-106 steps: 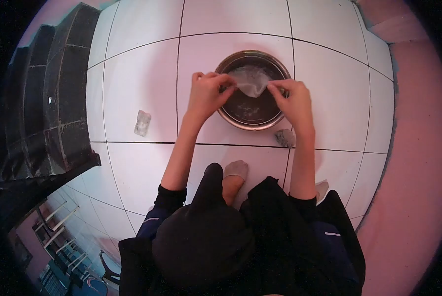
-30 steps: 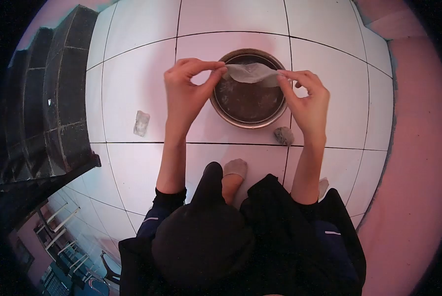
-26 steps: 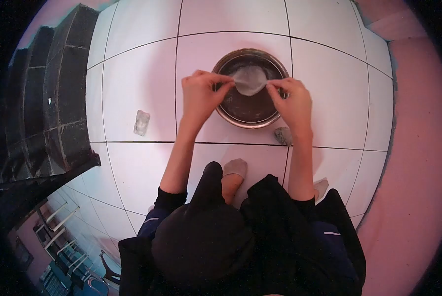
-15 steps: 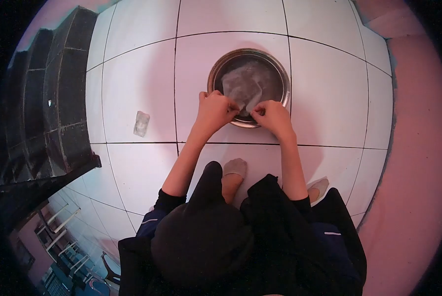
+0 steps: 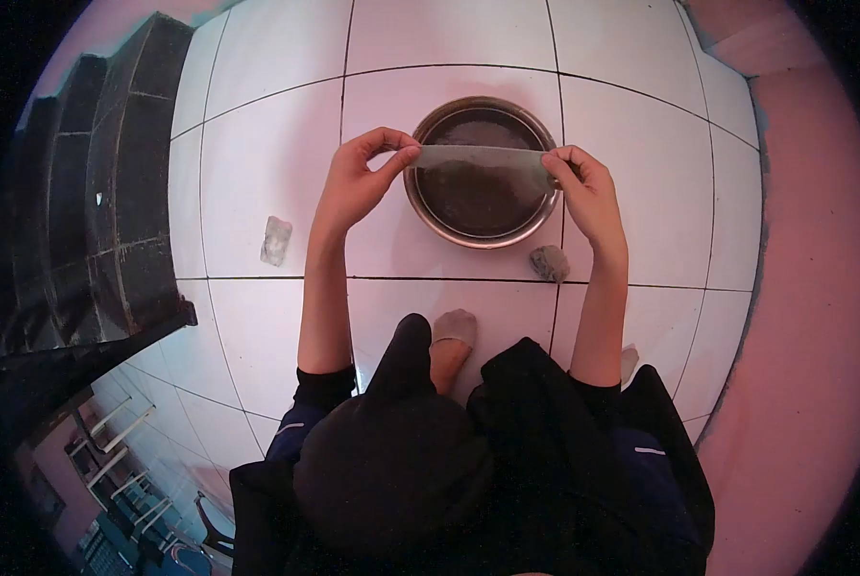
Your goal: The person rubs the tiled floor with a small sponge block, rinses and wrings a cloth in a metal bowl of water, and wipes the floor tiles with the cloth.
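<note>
A round metal basin with dark liquid in it sits on the tiled floor. Stretched taut across its upper part is a thin, translucent greyish cloth, its top edge nearly straight. My left hand pinches one end between thumb and fingers at the basin's left rim. At the right rim, my right hand pinches the other end. Just below that hand, a small crumpled grey lump rests on the floor beside the basin; I cannot make out what it is.
On the tiles to the left lies a small whitish packet-like object. Dark tiled steps rise at the left, and a pink wall runs along the right. My foot in a light sock is below the basin.
Both hands have moved up and apart, lifting the cloth out of the basin and stretching it. The grey lump now shows right of the basin, where my right forearm was close by.
</note>
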Demonstrator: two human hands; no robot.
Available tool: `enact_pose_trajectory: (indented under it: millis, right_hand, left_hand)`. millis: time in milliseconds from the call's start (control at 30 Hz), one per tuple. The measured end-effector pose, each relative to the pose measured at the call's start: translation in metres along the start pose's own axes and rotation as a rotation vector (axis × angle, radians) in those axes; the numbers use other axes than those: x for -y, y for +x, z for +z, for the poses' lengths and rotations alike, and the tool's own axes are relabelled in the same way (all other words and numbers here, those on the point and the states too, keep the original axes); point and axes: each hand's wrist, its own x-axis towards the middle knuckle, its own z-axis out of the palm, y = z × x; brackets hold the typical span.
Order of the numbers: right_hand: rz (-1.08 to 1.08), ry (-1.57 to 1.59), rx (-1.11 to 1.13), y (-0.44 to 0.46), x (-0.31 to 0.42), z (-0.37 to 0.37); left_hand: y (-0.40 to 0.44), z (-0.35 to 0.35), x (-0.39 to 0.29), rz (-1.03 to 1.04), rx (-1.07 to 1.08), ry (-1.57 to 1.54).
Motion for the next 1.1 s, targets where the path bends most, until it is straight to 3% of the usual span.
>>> enact_pose_trajectory:
  millis: [133, 333, 567, 867, 933, 1100]
  right_hand:
    - [0.038, -0.012, -0.052, 0.003, 0.001, 0.005]
    - [0.125, 0.079, -0.229, 0.0, 0.023, 0.027]
    - [0.12, 0.129, -0.189, -0.011, 0.039, 0.057]
    - [0.079, 0.199, -0.136, -0.016, 0.035, 0.065]
    - [0.015, 0.322, -0.056, -0.016, 0.029, 0.065]
    - [-0.013, 0.245, 0.049, -0.015, 0.03, 0.051]
  left_hand:
    - [0.004, 0.009, 0.015, -0.105, 0.023, -0.201]
    - [-0.001, 0.035, 0.008, -0.339, -0.142, -0.495]
    - [-0.013, 0.068, -0.009, -0.114, -0.114, -0.344]
    - [-0.025, 0.082, -0.017, -0.025, -0.086, -0.213]
    - [-0.026, 0.081, -0.017, -0.036, -0.052, -0.257]
    - [-0.02, 0.064, -0.008, -0.081, 0.06, -0.518]
